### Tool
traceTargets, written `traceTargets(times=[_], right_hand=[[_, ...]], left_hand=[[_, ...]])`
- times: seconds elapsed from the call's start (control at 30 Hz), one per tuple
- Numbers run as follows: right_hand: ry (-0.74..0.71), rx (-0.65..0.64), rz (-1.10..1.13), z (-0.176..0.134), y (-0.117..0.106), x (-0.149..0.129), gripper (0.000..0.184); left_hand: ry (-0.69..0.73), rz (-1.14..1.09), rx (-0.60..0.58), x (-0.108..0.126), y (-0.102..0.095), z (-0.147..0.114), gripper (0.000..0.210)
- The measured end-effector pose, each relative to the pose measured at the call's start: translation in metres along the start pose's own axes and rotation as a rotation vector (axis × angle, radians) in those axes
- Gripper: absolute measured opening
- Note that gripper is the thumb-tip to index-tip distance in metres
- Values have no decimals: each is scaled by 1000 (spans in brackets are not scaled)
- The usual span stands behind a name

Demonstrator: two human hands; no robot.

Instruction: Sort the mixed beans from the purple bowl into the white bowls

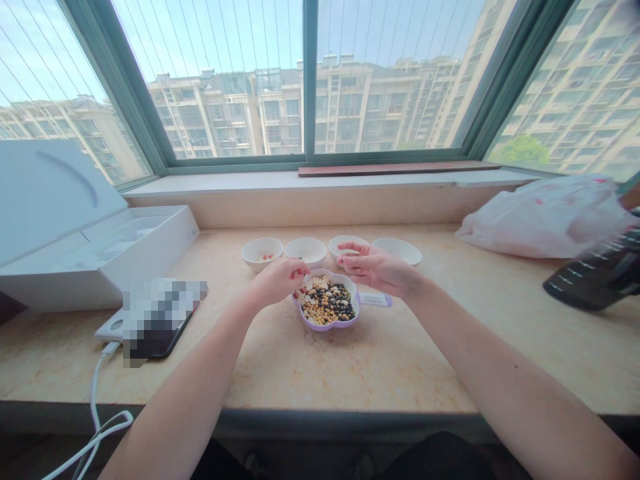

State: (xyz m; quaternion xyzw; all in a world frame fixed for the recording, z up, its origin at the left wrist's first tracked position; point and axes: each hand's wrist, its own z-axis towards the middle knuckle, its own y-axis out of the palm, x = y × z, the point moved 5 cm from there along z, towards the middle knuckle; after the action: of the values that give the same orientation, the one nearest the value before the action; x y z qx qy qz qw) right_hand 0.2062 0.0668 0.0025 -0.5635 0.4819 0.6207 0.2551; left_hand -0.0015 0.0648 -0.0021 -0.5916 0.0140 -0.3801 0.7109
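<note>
By the curled left hand point(279, 280) and spread right hand point(379, 268), multicoloured beans point(328, 301) fill a lilac-rimmed bowl point(325, 327).

No words or numbers could be read: the purple dish point(327, 326) bore a label point(373, 300) on its handle point(388, 301) in print too small to make out, and the white box point(150, 257) and dark jug point(593, 275) carried illegible marks
</note>
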Motion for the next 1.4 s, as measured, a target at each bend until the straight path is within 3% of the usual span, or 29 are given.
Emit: traceTargets(times=[0.2, 0.3, 0.43, 0.5, 0.6, 0.73, 0.9, 1.03, 1.17, 1.4], right_hand=[[-263, 43, -15, -1, 2, -13, 36], [-451, 148, -282, -1, 5, -15, 27], [-606, 262, -763, -6, 18, -12, 14], [-609, 238, -884, -6, 24, -8, 12], [-585, 204, -880, -6, 26, -5, 14], [-486, 192, -607, -2, 20, -4, 26], [-239, 111, -179, 4, 15, 7, 41], [-173, 115, -90, 8, 9, 13, 42], [-254, 154, -294, 14, 5, 9, 35], [-464, 257, -1007, 38, 28, -15, 12]], left_hand=[[-121, 32, 147, -4, -14, -1, 20], [-181, 39, 144, -9, -17, -2, 19], [-138, 4, -3, -7, -9, -3, 22], [-93, -9, -68, -4, -4, -3, 21], [-61, -27, -104, 0, -1, -3, 18], [-68, -55, -103, -3, 2, -3, 16], [-76, -83, -175, -9, 10, -3, 19], [-99, -36, -196, -10, 8, -4, 18], [-134, -22, -203, -9, 2, -5, 15], [-154, -5, -216, -13, -3, -7, 18]])
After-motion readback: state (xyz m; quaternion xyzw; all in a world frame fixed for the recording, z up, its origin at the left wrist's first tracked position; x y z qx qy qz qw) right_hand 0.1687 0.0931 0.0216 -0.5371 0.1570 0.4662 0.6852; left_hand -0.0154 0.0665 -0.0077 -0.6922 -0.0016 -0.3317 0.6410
